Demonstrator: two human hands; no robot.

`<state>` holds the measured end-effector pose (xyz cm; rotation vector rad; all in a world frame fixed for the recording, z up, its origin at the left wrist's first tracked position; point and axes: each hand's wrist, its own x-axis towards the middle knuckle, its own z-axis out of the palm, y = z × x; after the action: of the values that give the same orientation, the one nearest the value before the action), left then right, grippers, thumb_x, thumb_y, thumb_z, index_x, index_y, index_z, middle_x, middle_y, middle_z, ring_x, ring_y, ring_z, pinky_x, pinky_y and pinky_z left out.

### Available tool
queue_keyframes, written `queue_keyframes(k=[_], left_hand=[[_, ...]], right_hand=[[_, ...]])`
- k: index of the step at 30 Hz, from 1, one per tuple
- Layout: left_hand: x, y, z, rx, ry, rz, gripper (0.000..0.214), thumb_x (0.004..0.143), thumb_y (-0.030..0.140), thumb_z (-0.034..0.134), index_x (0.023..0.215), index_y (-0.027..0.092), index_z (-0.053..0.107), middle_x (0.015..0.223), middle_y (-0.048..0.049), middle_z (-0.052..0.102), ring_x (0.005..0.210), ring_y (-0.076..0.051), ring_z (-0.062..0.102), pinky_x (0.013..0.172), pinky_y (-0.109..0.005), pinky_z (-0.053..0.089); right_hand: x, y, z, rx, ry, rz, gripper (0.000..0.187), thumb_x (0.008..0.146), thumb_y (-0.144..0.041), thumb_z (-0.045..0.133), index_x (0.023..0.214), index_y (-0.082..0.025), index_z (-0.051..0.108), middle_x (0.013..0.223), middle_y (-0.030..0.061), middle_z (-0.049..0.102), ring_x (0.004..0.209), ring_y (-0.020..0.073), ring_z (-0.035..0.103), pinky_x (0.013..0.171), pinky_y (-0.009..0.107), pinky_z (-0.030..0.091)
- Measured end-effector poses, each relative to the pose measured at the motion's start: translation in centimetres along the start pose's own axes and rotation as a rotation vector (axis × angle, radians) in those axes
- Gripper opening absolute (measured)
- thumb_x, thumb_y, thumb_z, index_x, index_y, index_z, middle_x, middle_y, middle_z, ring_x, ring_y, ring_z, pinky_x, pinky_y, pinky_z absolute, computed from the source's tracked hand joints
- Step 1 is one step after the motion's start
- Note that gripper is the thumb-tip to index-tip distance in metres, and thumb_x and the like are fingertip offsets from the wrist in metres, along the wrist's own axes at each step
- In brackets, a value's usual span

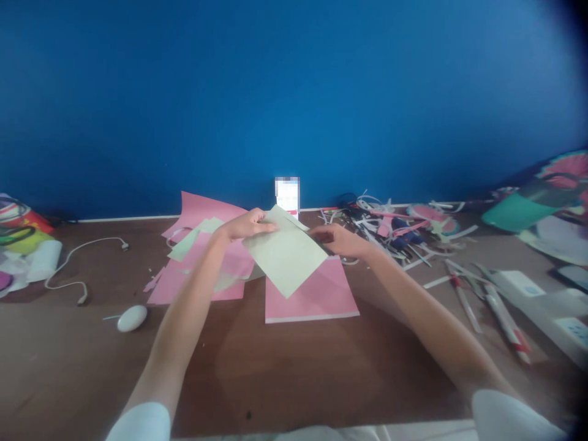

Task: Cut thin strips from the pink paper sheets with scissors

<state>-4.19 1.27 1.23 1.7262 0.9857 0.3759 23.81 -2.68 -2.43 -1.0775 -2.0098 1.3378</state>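
The person wears 2 plain, pale bluish-white sleeves, the left sleeve (143, 422) and the right sleeve (508, 415), each ending in a curved edge well above the wrist, the forearms (181, 331), left hand (250, 225) and right hand (339, 239) bare.

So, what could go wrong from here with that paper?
The green sheet might crease or slip, since the left hand grips it only at one edge.

Something thin and dark shows by the right hand, along the sheet's opposite edge. I can't tell what it is; if it's sharp, it could nick a hand.

The phone stands upright just beyond the sheet, so a careless nudge could perhaps topple it.
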Motion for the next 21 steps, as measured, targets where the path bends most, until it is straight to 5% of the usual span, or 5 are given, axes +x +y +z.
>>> queue_keyframes(k=[9, 15, 21], left_hand=[[0.5, -0.37, 0.48, -0.078, 0.001, -0.002, 0.044, 0.073, 0.049, 0.071, 0.105, 0.019, 0.069, 0.102, -0.0086, 0.072, 0.085, -0.023, 0.069, 0.07, -0.031, 0.056], [0.42, -0.35, 0.33, -0.068, 0.007, -0.034, 0.046, 0.072, 0.049, 0.071, 0.105, 0.017, 0.068, 0.098, -0.0098, 0.072, 0.078, -0.022, 0.069, 0.06, -0.027, 0.055], [0.49, -0.47, 0.22, -0.086, 0.015, -0.032, 0.047, 0.071, 0.049, 0.072, 0.102, 0.015, 0.068, 0.098, -0.0107, 0.072, 0.078, -0.022, 0.07, 0.061, -0.027, 0.055]], right_hand=[[-0.07, -0.2, -0.16, -0.051, 0.04, -0.07, 0.038, 0.076, -0.021, 0.064, 0.114, -0.018, 0.066, 0.109, 0.008, 0.069, 0.096, 0.0223, 0.064, 0.082, 0.035, 0.052], [-0.12, -0.28, -0.06, -0.113, 0.099, 0.0, 0.041, 0.073, -0.023, 0.065, 0.114, -0.015, 0.068, 0.089, 0.0082, 0.072, 0.082, 0.0226, 0.064, 0.069, 0.034, 0.053], [0.04, -0.02, 0.18, -0.059, 0.13, -0.113, 0.036, 0.074, -0.026, 0.066, 0.108, -0.014, 0.07, 0.094, 0.0076, 0.072, 0.082, 0.0209, 0.065, 0.069, 0.03, 0.052]])
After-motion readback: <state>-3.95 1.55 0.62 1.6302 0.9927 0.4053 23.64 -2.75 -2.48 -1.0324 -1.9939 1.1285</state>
